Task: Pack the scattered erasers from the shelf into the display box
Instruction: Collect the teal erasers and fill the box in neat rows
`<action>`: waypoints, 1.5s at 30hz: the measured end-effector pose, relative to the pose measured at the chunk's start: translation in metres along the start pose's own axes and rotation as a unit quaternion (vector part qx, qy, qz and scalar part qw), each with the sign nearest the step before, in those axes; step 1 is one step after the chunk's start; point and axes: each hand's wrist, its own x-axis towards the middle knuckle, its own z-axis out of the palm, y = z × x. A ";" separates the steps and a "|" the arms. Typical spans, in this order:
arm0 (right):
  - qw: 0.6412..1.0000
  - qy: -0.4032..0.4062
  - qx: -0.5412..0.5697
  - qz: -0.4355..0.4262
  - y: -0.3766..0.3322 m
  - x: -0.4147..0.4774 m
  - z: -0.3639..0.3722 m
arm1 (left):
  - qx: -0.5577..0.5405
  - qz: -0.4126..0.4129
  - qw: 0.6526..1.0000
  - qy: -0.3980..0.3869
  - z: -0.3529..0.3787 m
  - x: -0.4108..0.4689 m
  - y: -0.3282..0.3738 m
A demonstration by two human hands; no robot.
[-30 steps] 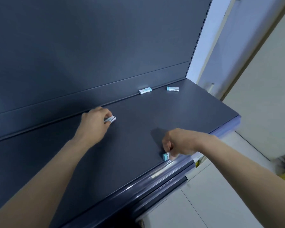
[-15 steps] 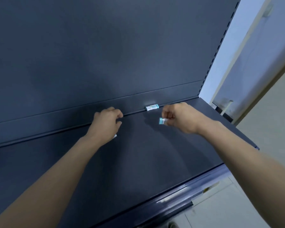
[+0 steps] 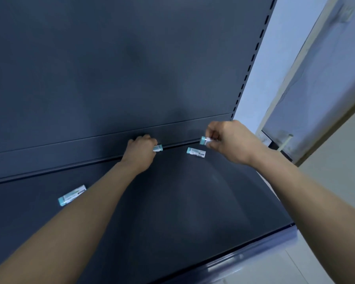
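— Where is the left hand?
— It is at the back of the dark shelf, where the deck meets the back panel. Its fingers are curled down over the rear eraser, a white-and-teal block lying right at that seam. Only the block's right end shows past the knuckles.
— And the right hand?
— It hangs just above the deck, further right. Thumb and fingertips pinch the held eraser by its white end, with the teal end pointing left. The other fingers are folded toward the palm.
— Are any erasers lying loose?
— Two. The middle eraser lies flat between the two hands, just below the held one and apart from both hands. The left eraser lies flat and slanted, well out to the left, just beside the left forearm.
— Does the left hand hold anything more?
— I cannot tell; its palm faces away.
— What surrounds them?
— A slotted upright bounds the panel on the right, and a glossy front rail edges the shelf.
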 end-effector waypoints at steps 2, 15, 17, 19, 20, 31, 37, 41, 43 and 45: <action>1.000 0.000 0.003 -0.014 0.009 0.006 0.000 | 0.010 -0.016 1.000 -0.010 0.008 0.006 0.003; 0.996 -0.025 0.034 -0.074 0.031 0.029 0.014 | 0.013 -0.084 0.996 -0.026 0.009 0.003 0.022; 0.995 -0.031 0.044 -0.087 0.026 0.032 0.018 | -0.015 -0.099 0.995 -0.001 0.001 -0.008 0.029; 0.992 -0.036 0.058 -0.104 0.017 0.036 0.024 | -0.044 -0.117 0.991 0.040 -0.010 -0.022 0.032; 0.991 -0.036 0.065 -0.114 0.010 0.038 0.027 | -0.058 -0.124 0.988 0.064 -0.018 -0.031 0.031; 0.972 0.032 0.089 -0.215 -0.119 0.023 0.029 | -0.072 -0.163 0.957 0.229 -0.092 -0.158 -0.018; 0.958 0.014 0.105 -0.267 -0.242 -0.027 0.051 | -0.035 -0.203 0.939 0.276 -0.124 -0.275 -0.086; 0.948 0.004 0.105 -0.302 -0.326 -0.065 0.071 | -0.023 -0.233 0.927 0.292 -0.144 -0.357 -0.138; 0.942 0.006 0.106 -0.320 -0.368 -0.081 0.079 | -0.015 -0.239 0.924 0.299 -0.154 -0.395 -0.163; 0.937 0.007 0.105 -0.332 -0.406 -0.096 0.087 | -0.003 -0.244 0.921 0.305 -0.163 -0.428 -0.184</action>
